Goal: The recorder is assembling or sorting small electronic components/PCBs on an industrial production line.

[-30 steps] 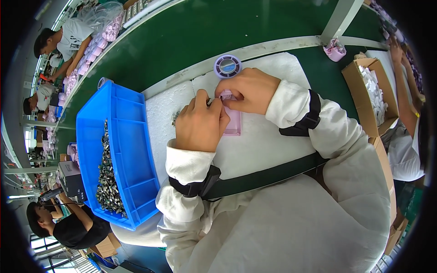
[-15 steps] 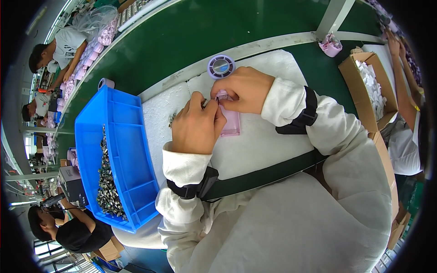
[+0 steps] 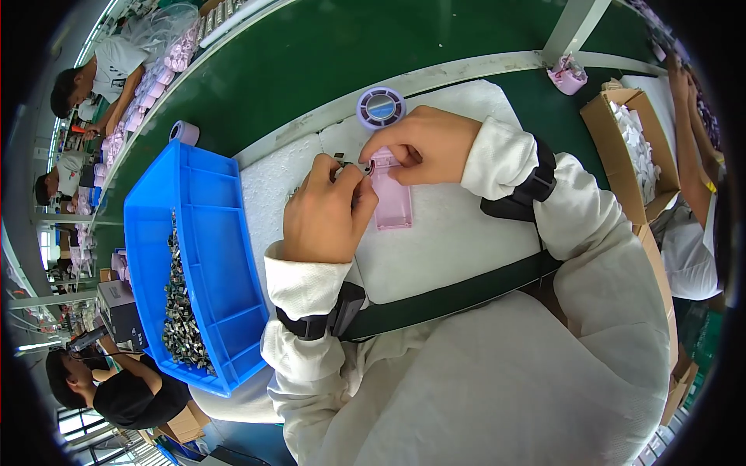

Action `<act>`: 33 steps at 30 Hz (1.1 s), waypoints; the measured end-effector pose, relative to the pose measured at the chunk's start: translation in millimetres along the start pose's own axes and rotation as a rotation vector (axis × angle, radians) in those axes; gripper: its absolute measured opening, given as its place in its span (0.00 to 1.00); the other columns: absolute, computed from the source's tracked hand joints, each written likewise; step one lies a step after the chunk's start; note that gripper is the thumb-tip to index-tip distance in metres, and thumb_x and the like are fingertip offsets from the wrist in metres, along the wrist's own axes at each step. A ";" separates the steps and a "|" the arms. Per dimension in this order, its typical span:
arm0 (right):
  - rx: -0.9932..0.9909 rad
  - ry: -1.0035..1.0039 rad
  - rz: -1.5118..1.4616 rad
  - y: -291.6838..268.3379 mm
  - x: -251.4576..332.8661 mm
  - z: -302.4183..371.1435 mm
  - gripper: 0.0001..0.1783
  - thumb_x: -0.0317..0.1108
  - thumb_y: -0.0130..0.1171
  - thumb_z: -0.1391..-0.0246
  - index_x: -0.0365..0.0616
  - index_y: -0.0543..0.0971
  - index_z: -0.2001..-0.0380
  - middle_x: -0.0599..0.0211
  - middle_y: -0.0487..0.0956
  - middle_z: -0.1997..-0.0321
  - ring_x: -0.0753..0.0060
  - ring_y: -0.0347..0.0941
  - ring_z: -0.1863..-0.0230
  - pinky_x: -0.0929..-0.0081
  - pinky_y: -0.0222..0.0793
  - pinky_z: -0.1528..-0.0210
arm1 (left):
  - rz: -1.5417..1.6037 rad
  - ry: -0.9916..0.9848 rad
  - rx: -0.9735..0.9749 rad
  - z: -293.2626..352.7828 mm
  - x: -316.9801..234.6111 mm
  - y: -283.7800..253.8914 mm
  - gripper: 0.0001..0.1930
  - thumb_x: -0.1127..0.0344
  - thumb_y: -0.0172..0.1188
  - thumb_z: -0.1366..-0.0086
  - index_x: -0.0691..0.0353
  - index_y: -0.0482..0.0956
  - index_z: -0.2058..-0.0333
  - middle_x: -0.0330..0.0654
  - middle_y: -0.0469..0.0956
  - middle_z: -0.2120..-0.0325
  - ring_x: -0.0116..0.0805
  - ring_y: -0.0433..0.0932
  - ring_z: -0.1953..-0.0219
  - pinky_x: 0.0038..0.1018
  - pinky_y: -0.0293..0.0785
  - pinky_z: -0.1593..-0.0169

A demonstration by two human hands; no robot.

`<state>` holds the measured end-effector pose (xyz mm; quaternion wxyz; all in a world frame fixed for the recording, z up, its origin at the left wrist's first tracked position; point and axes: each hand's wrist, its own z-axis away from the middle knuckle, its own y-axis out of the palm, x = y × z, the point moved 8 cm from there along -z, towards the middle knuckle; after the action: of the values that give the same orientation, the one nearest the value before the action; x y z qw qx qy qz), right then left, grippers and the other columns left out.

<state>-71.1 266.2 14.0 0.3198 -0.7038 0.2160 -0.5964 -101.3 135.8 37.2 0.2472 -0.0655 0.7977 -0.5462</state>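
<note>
A pale pink, tray-like plastic housing (image 3: 395, 203) lies on a white foam pad (image 3: 443, 233). My right hand (image 3: 437, 146) is bent over its far end, with the index finger at the left edge and the thumb on the right part, gripping it. Just left of the housing is my left hand (image 3: 325, 213), its fingers drawn together. A small dark, metallic piece (image 3: 339, 160) shows at those fingertips, too small to name. Beyond the housing stands a round lilac part (image 3: 381, 107) with a silvery disc in its centre.
At my left, a blue bin (image 3: 225, 272) holds many small metal parts (image 3: 183, 326). A lilac ring (image 3: 185, 133) sits behind it. On the right are a cardboard box (image 3: 618, 147) of white pieces and a pink part (image 3: 567, 76) beside a post. Co-workers sit on both sides.
My hands have moved slightly apart: the left has shifted left, and the right's fingers have lifted and spread a little. More of the pink housing's far end now shows.
</note>
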 end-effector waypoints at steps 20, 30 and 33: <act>-0.112 -0.037 0.016 -7.8 10.4 -0.5 0.08 0.35 0.64 0.47 0.45 0.84 0.65 0.67 0.72 0.84 0.67 0.69 0.81 0.71 0.66 0.74 | 0.174 -0.029 -0.091 7.4 2.7 -12.4 0.04 0.71 0.63 0.37 0.63 0.81 0.63 0.48 0.74 0.66 0.49 0.79 0.71 0.37 0.76 0.68; -0.164 -0.101 -0.073 -12.1 24.3 2.8 0.06 0.32 0.63 0.46 0.44 0.83 0.65 0.67 0.70 0.85 0.69 0.67 0.84 0.72 0.62 0.78 | 0.969 -0.420 -0.265 22.0 13.5 -16.0 0.15 0.78 0.61 0.34 0.68 0.80 0.49 0.44 0.80 0.62 0.30 0.83 0.62 0.24 0.79 0.59; -0.271 -0.194 -0.098 -14.7 33.1 7.5 0.05 0.31 0.62 0.44 0.43 0.82 0.65 0.67 0.71 0.85 0.70 0.66 0.84 0.73 0.61 0.78 | 1.029 -0.406 -0.245 25.5 18.2 -6.5 0.15 0.78 0.61 0.33 0.71 0.78 0.48 0.44 0.81 0.61 0.30 0.83 0.60 0.23 0.79 0.57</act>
<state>-58.5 255.2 47.0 0.2120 -0.8044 0.2278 -0.5060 -106.3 105.1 30.0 0.6207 0.2000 0.7207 -0.2352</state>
